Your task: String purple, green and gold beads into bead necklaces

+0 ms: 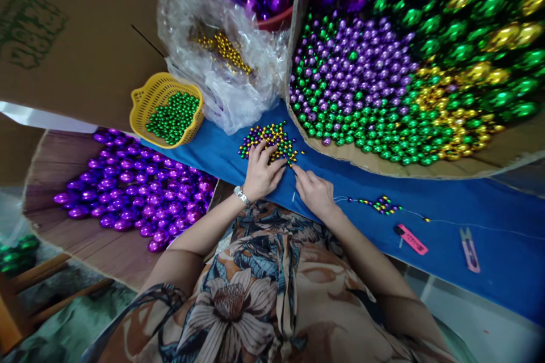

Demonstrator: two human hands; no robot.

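My left hand (264, 174), with a watch (242, 195) on the wrist, rests over a pile of small purple, green and gold beads (272, 137). Its fingers are apart and touch the beads. Beside it, my right hand (314, 190) is closed in a pinch, its fingertips at the pile's near edge by a green bead. A clear thread (340, 198) comes out from under this hand. Farther along, the thread carries a small cluster of strung beads (385, 205) and a single gold bead. What lies between the right fingertips is mostly hidden.
Pink cutter (411, 239) and thread snips (470, 250) lie on the blue cloth (506, 272). A yellow basket (166, 82) of green beads and a plastic bag (230, 96) with gold beads stand behind. Cardboard boxes of larger beads flank the cloth, including purple beads (140, 181) at left.
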